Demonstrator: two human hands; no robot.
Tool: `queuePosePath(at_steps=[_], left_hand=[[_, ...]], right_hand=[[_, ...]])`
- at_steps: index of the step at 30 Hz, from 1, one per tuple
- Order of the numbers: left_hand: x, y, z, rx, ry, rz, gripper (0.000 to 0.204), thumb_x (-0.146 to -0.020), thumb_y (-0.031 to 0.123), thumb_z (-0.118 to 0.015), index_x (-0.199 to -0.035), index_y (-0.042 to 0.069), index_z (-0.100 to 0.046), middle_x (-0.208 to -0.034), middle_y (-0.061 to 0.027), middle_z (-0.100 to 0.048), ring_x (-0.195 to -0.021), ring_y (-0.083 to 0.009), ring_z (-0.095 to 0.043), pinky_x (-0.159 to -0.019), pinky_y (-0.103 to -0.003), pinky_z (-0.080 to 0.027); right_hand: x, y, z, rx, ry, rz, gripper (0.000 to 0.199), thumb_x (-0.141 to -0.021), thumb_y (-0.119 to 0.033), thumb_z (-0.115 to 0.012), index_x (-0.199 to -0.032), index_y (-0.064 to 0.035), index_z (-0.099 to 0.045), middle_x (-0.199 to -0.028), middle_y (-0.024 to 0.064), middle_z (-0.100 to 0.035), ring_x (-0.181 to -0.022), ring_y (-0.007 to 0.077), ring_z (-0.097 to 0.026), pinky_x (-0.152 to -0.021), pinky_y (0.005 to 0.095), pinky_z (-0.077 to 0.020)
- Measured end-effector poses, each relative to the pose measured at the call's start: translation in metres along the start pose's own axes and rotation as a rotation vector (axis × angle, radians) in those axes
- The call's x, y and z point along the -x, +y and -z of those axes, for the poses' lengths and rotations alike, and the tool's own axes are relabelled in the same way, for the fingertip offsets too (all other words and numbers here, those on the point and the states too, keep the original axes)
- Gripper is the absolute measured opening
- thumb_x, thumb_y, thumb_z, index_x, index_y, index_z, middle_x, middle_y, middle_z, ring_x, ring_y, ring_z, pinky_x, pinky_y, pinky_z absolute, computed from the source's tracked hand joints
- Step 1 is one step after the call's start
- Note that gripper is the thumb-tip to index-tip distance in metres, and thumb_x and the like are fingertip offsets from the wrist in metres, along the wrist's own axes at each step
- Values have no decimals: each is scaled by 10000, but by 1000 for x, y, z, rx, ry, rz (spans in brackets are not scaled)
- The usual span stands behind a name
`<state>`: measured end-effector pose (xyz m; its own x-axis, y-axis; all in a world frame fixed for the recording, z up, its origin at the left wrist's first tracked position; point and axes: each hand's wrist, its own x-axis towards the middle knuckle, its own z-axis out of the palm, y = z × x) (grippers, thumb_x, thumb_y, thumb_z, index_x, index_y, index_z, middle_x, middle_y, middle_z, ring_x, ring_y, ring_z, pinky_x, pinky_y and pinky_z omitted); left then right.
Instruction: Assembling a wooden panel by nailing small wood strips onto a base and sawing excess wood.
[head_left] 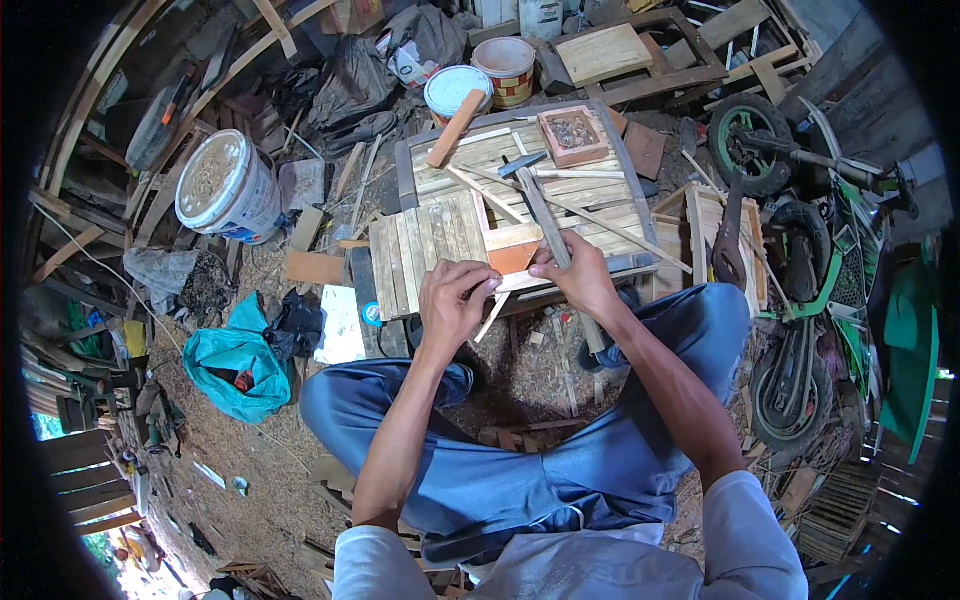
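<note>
I sit on the ground in blue trousers before a low slatted wooden work surface (600, 195). My left hand (455, 300) pinches a thin pale wood strip (492, 315) at the near edge of a small slatted panel (425, 250). My right hand (575, 275) presses on an orange-brown wood piece (515, 255) and lies against the handle of a hammer (535, 195). The hammer's head points away from me, resting on the slats. Whether the right hand grips the handle is unclear.
A white bucket of sawdust (225, 185) stands left, two paint tubs (490, 75) at the back. A small wooden box (572, 135) sits on the surface. A teal bag (235, 360) lies left of my knee. A green motorbike (810, 230) is parked right, amid scrap wood.
</note>
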<state>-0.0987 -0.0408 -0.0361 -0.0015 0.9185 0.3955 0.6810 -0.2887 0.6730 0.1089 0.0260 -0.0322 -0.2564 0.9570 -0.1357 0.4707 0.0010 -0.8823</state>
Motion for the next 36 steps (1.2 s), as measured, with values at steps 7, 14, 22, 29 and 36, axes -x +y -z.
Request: queuePosePath(at_steps=[7,14,22,29,36], left_hand=[[2,1,2,-55,9,-45,61,-779,113,-729,-833,105,-756,-888,-3,-716,-805,-221,-593,-738,-361,-447],[4,-3,1,-55,36,-59,77,-757,117,-743,-832,111,-759,-894,7,-717,-796,-215,-594,-741,-345,-459],[4,-2,3,-47,32,-44,90,-764,130,-736,-848,109,-759,-908,-1,-718,-819,-223,-603,-736,-351,-446],[8,-2,4,-43,30,-27,99,-747,113,-738,-844,100,-755,-906,-5,-719,-826,-228,-603,-750,-359,-447],[5,-1,3,-2,12,-16,103,-746,117,-751,-846,91,-757,-906,-18,-721,-830,-233,-605,-758,-367,-449]], right_hand=[[26,-35,17,166,196,92,240,-968,-204,-566,-1075,11,-587,-786,208,-645,-725,291,-661,-675,420,-493],[113,-54,24,113,-17,149,236,-978,-173,-541,-1142,-15,-482,-639,219,-555,-540,312,-598,-541,432,-449],[142,-52,4,203,16,136,207,-963,-112,-534,-1128,-13,-457,-666,243,-552,-651,478,-580,-547,474,-428],[146,-43,1,274,-59,80,469,-954,-131,-520,-1362,20,-344,-743,322,-592,-721,513,-598,-602,573,-433],[147,-44,2,270,-73,29,353,-954,-132,-515,-1259,2,-400,-766,326,-600,-751,520,-595,-626,579,-442]])
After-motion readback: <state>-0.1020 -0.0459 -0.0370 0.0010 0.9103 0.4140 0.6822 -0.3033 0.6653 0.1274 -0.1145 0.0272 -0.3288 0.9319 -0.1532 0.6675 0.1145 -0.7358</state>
